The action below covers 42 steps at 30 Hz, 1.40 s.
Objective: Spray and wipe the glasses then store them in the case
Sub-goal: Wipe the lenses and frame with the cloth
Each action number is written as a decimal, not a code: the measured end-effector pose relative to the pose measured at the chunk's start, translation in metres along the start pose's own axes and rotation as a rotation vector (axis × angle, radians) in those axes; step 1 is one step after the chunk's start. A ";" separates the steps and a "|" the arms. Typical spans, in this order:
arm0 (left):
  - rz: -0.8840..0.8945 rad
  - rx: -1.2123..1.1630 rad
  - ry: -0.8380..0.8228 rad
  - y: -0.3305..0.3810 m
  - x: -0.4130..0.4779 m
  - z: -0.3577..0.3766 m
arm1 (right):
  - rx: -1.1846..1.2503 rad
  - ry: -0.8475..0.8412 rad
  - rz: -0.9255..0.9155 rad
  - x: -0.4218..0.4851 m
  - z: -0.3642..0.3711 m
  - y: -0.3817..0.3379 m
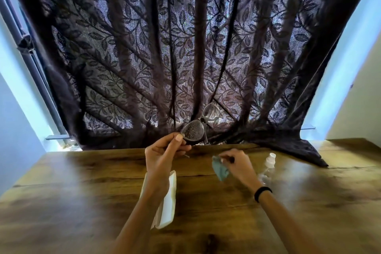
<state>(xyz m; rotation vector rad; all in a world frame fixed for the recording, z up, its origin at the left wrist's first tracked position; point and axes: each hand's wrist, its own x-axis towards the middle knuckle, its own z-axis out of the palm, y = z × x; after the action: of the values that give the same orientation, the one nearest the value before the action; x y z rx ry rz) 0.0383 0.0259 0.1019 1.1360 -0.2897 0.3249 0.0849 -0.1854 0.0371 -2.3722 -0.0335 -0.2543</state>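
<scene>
**Item: glasses [201, 125].** Held in the air beyond the far end of the case [168, 198], above the table's [82, 192] back edge and in front of the curtain [185, 47]. The long axis runs from the near lens up and away to the right.

**Left hand [162, 154].** Beyond the case. Thumb and curled fingers pinch the frame at the outer corner of the near lens, so both lens faces are exposed.

**Right hand [237, 163].** Right of the case's far end. The fingertips pinch a hanging teal cloth [220, 168].

**Relation.** The cloth hangs below and right of the near lens, with open air between them. The likely next move is up and to the left, and this hand is the nearer one.

**Spray bottle [269, 163].** Stands on the table further right of the case, outside that path.

**Case.** Lies open on the table under the left forearm.
</scene>
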 end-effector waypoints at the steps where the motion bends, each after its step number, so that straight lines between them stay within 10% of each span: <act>1: -0.006 -0.008 0.002 -0.001 0.000 -0.001 | 0.015 -0.010 0.011 -0.005 0.005 0.006; 17: -0.076 -0.162 -0.077 -0.009 0.009 -0.026 | 0.740 0.193 0.012 -0.002 -0.006 -0.032; 28: 0.093 0.704 0.219 -0.042 0.012 -0.068 | 0.238 0.406 -0.194 0.003 -0.021 -0.050; 35: 0.372 1.067 -0.131 -0.030 0.022 -0.032 | -0.051 0.434 -0.402 -0.001 -0.014 -0.064; 42: 0.327 1.206 -0.124 -0.038 0.022 -0.028 | -0.036 0.424 -0.468 -0.007 -0.020 -0.071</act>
<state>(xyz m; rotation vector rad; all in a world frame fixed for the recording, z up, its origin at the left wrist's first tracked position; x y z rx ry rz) 0.0757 0.0395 0.0675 2.3069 -0.4009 0.7703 0.0674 -0.1470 0.0984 -2.2698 -0.3855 -0.9800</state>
